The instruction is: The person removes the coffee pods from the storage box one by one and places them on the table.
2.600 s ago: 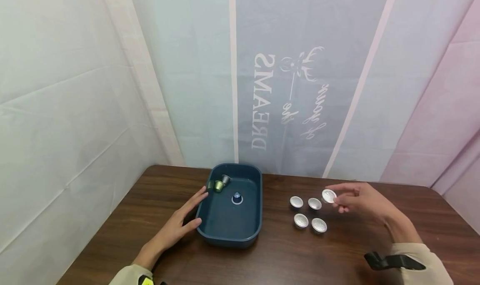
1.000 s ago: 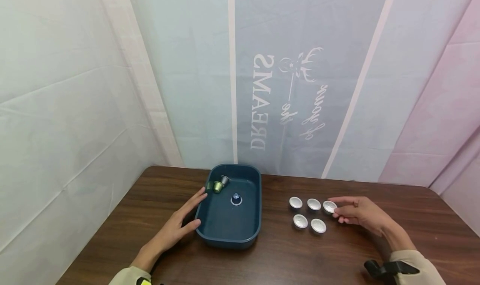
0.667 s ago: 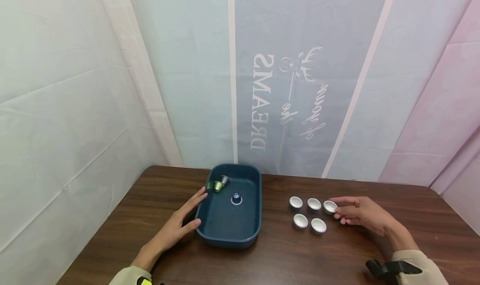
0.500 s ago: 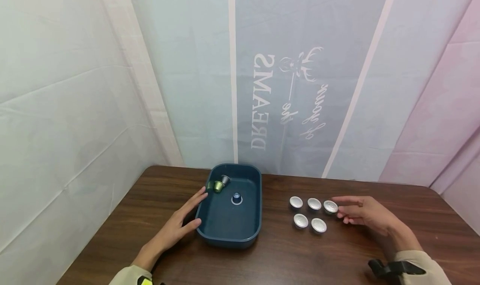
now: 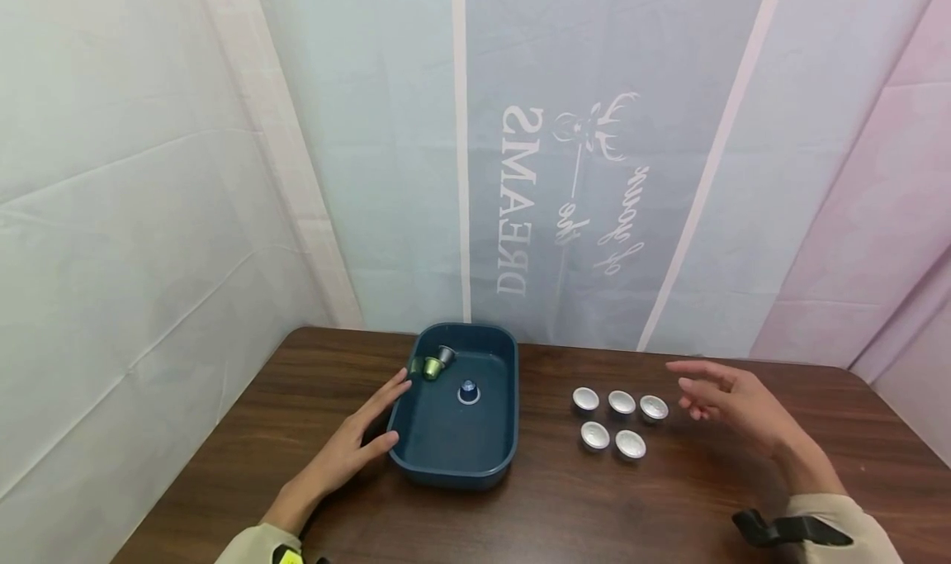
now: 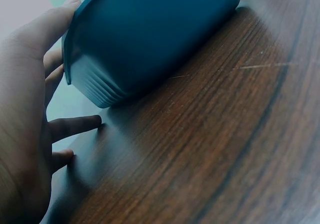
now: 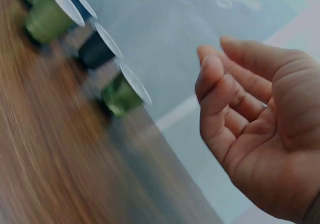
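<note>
Several coffee capsules stand on the table with their silver lids up, three in the far row and two in the near one. The far row's rightmost capsule (image 5: 654, 408) is closest to my right hand (image 5: 731, 403), which hovers just right of it, fingers loosely bent and holding nothing. In the right wrist view a green capsule (image 7: 121, 96) and a dark one (image 7: 95, 49) show their sides. My left hand (image 5: 349, 444) touches the left side of a blue tub (image 5: 453, 471) with extended fingers. Inside it are a dark blue capsule (image 5: 468, 391), a green capsule (image 5: 432, 369) and a grey one (image 5: 446, 355).
The brown wooden table (image 5: 565, 514) ends at a hanging fabric backdrop (image 5: 401, 176) with mirrored lettering. Another fabric sheet (image 5: 149, 217) closes off the left side. A stretch of table lies between the tub and the standing capsules.
My right hand lowered a capsule to the right end of the far row, let go of it and moved away up and to the right. The left hand stayed at the tub.
</note>
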The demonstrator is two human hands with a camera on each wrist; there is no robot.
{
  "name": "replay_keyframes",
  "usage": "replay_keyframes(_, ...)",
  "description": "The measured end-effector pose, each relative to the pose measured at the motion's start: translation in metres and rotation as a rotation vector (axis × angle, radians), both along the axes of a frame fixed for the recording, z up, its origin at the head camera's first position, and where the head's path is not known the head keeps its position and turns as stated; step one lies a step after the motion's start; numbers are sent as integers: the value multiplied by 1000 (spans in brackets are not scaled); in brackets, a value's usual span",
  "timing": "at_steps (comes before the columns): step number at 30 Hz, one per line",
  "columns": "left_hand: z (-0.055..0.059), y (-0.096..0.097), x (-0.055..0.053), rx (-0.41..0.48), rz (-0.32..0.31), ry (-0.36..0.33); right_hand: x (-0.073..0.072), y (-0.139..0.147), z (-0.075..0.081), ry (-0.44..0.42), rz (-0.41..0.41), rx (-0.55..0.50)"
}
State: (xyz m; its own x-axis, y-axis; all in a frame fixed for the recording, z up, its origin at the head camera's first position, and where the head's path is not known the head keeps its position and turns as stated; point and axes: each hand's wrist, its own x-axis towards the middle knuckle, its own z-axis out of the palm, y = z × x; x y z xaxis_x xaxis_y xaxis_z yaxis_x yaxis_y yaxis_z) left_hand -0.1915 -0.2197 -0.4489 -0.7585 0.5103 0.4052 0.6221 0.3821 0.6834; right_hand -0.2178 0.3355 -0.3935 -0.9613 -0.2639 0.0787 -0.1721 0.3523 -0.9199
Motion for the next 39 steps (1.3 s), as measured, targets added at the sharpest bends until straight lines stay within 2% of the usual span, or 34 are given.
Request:
replay_keyframes(5,-2,0,0,-4,3,1,0,-25,11,86,58,-16)
replay_keyframes(10,-2,0,0,-3,3,3,-2,-52,20,154,165,-37)
replay_keyframes(14,-2,0,0,-2,3,3,-6,-78,23,175,266,-76)
replay_keyframes(19,-1,0,0,-3,8,8,-14,-111,25,164,344,-69)
replay_keyframes(29,-1,-1,0,-5,19,11,-32,-173,25,94,412,-22)
replay_keyframes(36,-1,0,0,-14,20,26,-40,-200,25,89,455,7)
replay_keyframes(39,-1,0,0,-17,18,30,-45,-208,27,117,481,40)
